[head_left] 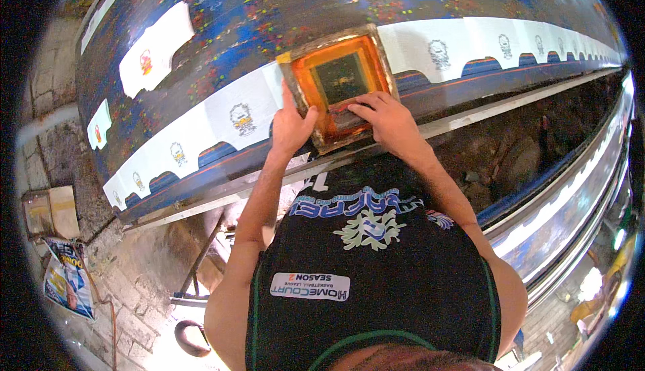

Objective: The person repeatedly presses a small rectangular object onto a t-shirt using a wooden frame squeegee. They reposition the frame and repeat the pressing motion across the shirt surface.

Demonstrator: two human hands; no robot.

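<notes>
Right fingers (368, 106), grip unclear, are resting atop a rectangular orange wood-rimmed screen (339, 78); left fingers (311, 117) are clamping its edge, ideally rock-steady.

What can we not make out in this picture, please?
Head view, under the framed screen: hidden by the screen itself.
Head view, anything under the right hand: hidden by the hand itself.
Head view, far prints on the right: too small.
Head view, table, far side: top edge cuts it off.
</notes>
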